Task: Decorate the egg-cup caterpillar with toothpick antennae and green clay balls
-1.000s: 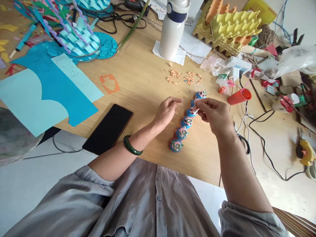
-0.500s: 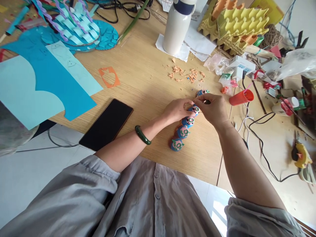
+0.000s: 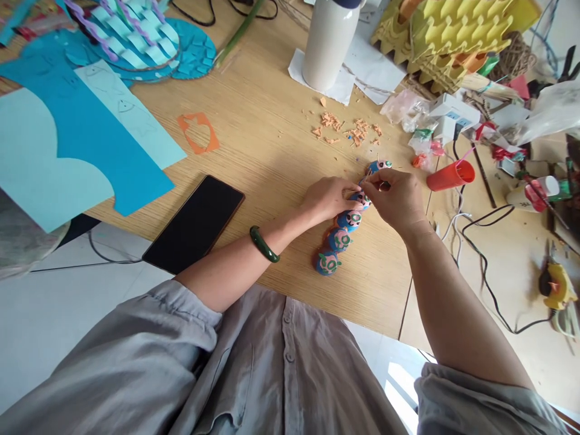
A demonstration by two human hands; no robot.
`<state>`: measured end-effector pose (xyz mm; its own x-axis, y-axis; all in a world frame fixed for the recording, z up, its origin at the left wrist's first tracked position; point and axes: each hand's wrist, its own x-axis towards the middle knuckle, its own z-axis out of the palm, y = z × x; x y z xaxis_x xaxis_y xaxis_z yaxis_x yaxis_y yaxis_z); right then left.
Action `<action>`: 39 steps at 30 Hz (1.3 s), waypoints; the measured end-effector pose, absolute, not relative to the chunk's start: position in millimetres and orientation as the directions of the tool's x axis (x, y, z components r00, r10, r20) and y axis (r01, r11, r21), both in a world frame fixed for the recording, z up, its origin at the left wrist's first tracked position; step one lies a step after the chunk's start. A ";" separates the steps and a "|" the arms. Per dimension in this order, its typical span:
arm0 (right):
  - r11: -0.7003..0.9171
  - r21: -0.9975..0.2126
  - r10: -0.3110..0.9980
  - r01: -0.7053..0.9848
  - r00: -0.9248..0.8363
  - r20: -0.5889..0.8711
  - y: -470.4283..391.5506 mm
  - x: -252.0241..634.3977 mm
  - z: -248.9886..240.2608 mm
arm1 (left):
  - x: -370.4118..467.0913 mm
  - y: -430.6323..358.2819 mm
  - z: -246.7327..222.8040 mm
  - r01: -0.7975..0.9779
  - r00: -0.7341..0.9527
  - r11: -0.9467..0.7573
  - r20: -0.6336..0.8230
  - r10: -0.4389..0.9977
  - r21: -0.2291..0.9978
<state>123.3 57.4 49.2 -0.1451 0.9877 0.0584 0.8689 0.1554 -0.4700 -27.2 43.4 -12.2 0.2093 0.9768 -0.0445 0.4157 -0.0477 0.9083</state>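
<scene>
A row of blue-painted, egg-carton-like cups (image 3: 339, 240) with pink and green decorations runs diagonally over the table. My left hand (image 3: 330, 198) holds one of the upper cups between thumb and fingers and hides part of it. Close against it, my right hand (image 3: 399, 196) is closed in a pinch at the same part of the row. Something thin and pale shows by the fingertips, too small to name. Beyond the right fingers, the far cup (image 3: 379, 167) sticks out.
A black phone (image 3: 194, 223) lies left of my forearm, near blue paper sheets (image 3: 86, 139) and an orange paper cutout (image 3: 199, 132). Behind the row are orange scraps (image 3: 333, 122) and a white bottle (image 3: 328, 45). A red cup (image 3: 451, 176), cables and a yellow glue gun (image 3: 559, 287) are right.
The view has shifted slightly. Both hands stay at the upper part of the row, and the right fingertips have moved a little along it.
</scene>
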 end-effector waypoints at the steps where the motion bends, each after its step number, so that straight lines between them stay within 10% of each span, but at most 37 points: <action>1: 0.159 -0.454 0.987 0.877 -0.146 0.065 56.4 122.8 49.5 | -27.4 42.9 -11.0 0.428 0.211 -0.048 -0.048 0.976 0.903; 39: 0.170 -0.357 0.958 0.919 -0.070 0.277 30.8 119.0 16.9 | -28.2 38.3 0.9 0.673 0.276 -0.125 -0.090 0.957 0.729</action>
<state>119.0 30.8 16.9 -0.0700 0.9584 0.2769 0.9187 0.1701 -0.3565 -28.2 38.3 0.9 0.2756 0.9571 -0.0898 0.6727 -0.1253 0.7292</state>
